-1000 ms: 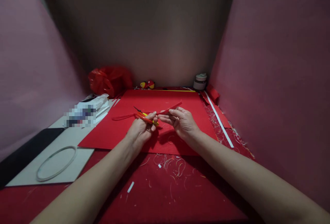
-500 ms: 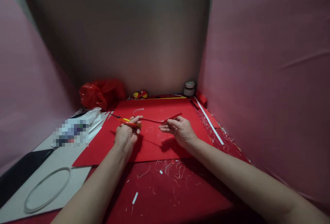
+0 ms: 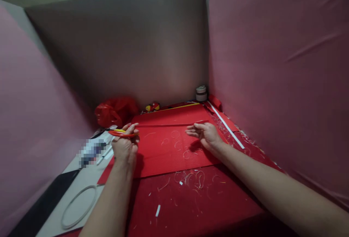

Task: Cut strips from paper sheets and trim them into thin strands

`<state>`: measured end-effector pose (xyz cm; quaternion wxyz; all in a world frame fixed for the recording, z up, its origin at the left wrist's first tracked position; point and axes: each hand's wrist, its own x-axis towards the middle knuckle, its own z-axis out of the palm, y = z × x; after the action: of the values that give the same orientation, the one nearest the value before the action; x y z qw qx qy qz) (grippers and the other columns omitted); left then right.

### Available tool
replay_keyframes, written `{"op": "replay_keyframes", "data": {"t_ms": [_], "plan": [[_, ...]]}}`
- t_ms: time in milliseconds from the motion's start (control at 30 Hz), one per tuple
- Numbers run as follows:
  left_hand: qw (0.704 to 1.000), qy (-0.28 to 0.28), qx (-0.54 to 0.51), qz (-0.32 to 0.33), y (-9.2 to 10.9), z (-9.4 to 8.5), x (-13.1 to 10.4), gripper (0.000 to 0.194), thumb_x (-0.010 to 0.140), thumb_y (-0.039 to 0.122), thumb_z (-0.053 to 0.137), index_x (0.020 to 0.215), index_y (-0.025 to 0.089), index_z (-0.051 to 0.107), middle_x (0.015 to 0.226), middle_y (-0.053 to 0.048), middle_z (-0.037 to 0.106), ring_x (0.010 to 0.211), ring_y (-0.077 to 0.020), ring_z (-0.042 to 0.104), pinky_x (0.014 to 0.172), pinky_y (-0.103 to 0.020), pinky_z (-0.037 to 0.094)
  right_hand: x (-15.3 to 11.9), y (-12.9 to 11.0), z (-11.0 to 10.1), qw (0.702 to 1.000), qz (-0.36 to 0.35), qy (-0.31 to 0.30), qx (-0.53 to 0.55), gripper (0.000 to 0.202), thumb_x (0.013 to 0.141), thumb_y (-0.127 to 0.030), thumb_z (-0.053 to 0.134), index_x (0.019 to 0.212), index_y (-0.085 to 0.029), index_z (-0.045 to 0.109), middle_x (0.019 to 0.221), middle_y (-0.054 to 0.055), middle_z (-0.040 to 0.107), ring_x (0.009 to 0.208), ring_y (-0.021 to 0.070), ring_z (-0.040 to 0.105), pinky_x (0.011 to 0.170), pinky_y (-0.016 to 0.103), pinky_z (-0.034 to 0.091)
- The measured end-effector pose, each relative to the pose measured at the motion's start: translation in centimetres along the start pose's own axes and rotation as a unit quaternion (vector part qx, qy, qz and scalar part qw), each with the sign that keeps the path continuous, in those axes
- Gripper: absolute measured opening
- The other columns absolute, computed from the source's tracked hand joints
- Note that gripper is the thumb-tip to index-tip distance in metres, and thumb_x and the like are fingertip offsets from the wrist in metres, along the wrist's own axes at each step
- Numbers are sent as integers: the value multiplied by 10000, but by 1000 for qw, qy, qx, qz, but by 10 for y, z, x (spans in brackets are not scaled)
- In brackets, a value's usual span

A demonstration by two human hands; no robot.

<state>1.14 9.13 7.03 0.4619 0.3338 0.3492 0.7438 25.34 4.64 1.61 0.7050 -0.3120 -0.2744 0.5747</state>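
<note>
A thin red strip (image 3: pixel 166 124) is stretched nearly straight between my two hands, above a red ribbed sheet (image 3: pixel 163 160). My left hand (image 3: pixel 125 140) is closed, pinching the strip's left end between thumb and finger. Scissors with red and yellow handles (image 3: pixel 120 133) also rest in that hand; their blades are hard to make out now. My right hand (image 3: pixel 205 134) pinches the strip near its right end, the other fingers loosely extended. Loose thread-like offcuts (image 3: pixel 188 155) lie on the sheet beneath.
A red plastic bag (image 3: pixel 116 111) and a small red-and-yellow toy (image 3: pixel 152 107) sit at the back, with a lidded jar (image 3: pixel 201 93) at back right. A white strip (image 3: pixel 227 126) lies to the right. At left are a grey cord loop (image 3: pixel 79 208) and a pixelated packet. Pink cloth (image 3: pixel 272 66) hangs alongside.
My hands have moved apart, and the red strip has gone from slack and curved to nearly straight. The scissors have turned with my left hand. The camera view has shifted.
</note>
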Motion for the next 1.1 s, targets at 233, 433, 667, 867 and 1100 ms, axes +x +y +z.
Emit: {"op": "replay_keyframes", "data": {"t_ms": [233, 433, 667, 867, 1100], "plan": [[998, -5, 5, 61, 11, -5, -1, 322, 542, 143, 735, 762, 146, 501, 701, 0, 662, 474, -64, 552, 391, -149, 328, 11, -7, -11, 998, 6, 48, 38, 112, 687, -90, 581, 586, -126, 616, 649, 100, 694, 656, 223, 685, 746, 373, 556], [996, 1, 11, 84, 15, -5, -1, 331, 536, 152, 738, 743, 146, 480, 692, 10, 649, 488, -71, 560, 370, -155, 313, 13, -11, -13, 996, 7, 78, 48, 111, 684, -63, 558, 608, -132, 599, 659, 109, 685, 656, 214, 677, 780, 393, 548], [993, 39, 11, 109, 19, -8, 2, 321, 530, 113, 716, 777, 139, 513, 599, 46, 588, 467, -83, 556, 366, -162, 343, 22, -14, -24, 994, -1, 91, 64, 126, 685, -65, 546, 594, -140, 589, 689, 128, 676, 682, 227, 676, 818, 411, 529], [994, 62, -6, 90, 21, -9, 7, 312, 523, 58, 684, 766, 147, 510, 565, 67, 563, 465, -74, 550, 380, -157, 355, 25, -18, -27, 994, -3, 93, 64, 95, 693, -86, 552, 636, -158, 580, 705, 112, 660, 721, 227, 667, 826, 417, 521], [999, 23, -14, 23, -4, 12, -14, 282, 531, 70, 685, 731, 140, 499, 574, 45, 568, 506, -128, 612, 355, -163, 364, -1, 2, 1, 989, 109, -54, 90, 253, 673, -149, 685, 844, -178, 502, 1003, 133, 660, 867, 258, 672, 796, 403, 517]]}}
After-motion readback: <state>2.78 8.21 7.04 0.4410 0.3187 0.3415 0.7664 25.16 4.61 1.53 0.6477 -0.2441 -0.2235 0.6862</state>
